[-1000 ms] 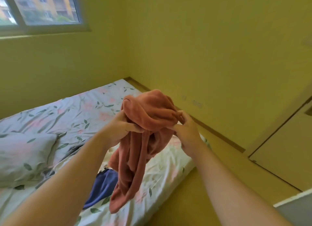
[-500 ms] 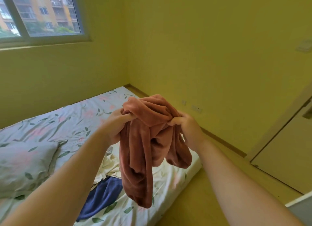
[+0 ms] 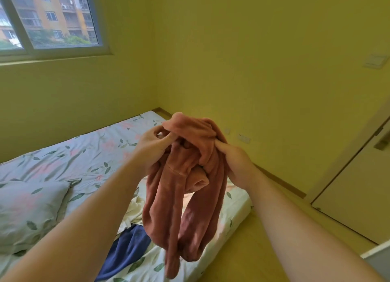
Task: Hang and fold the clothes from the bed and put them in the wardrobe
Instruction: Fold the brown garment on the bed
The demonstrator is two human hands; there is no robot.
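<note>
Fleece garment (image 3: pixel 190 176), rust-pink and plush, hangs bunched in the air at the centre of the view, held up over the near edge of the bed (image 3: pixel 84 151). The left hand (image 3: pixel 152 146) pinches its top fold between thumb and fingertips at about 10 o'clock of the bundle. The right hand (image 3: pixel 234 161) grips the fabric at about 2 o'clock, its fingers tucked into the cloth. An open tube end, a cuff or a leg hem, shows in the middle of the bundle, and two long loops dangle toward 6 o'clock. The task looks barely begun: this piece is neither spread nor folded, and no hanger or wardrobe can be picked out. A navy garment (image 3: pixel 126 252) at 7 o'clock and a cream one (image 3: pixel 135 210) just above it lie crumpled on the floral sheet, waiting their turn. A pillow (image 3: pixel 27 210) sits at 9 o'clock, a window (image 3: pixel 48 18) at 11 o'clock and a pale door (image 3: pixel 358 187) at 3 o'clock. Compared with a second ago, the bundle has loosened and hangs longer, the tube end has come into sight, and the left hand has moved from cupping the side to pinching the top edge.
</note>
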